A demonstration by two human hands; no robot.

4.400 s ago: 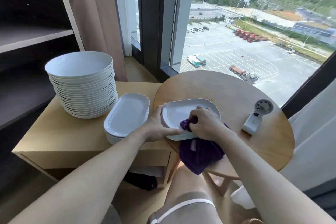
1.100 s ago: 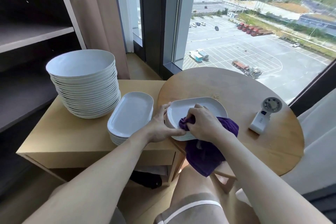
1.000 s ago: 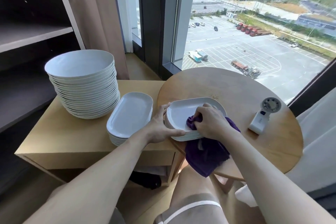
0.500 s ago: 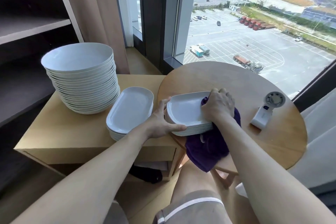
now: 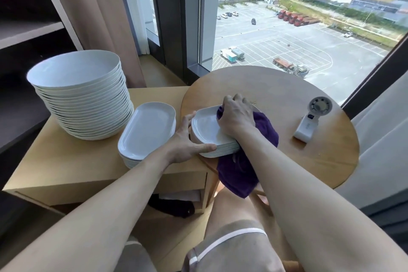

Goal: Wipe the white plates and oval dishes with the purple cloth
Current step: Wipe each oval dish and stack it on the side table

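Observation:
A small stack of white oval dishes [image 5: 206, 131] sits at the left edge of the round wooden table [image 5: 287, 95]. My left hand [image 5: 184, 139] grips the stack's near left rim, thumb along the front edge. My right hand [image 5: 237, 116] holds a bunched purple cloth [image 5: 240, 172] and presses it on the far right part of the top dish. The rest of the cloth hangs down over the table edge. A second stack of oval dishes [image 5: 146, 131] and a tall stack of round white plates [image 5: 81, 95] stand on the low cabinet [image 5: 66, 161].
A white handheld fan [image 5: 311, 118] lies on the right side of the round table. A curtain [image 5: 106, 17] and dark shelves [image 5: 26, 33] are behind the plates, with a large window [image 5: 287, 17] beyond the table. My knees are below the table edge.
My right hand has slid the cloth from the near end of the top dish toward its far right end. My left hand keeps its hold on the stack's rim.

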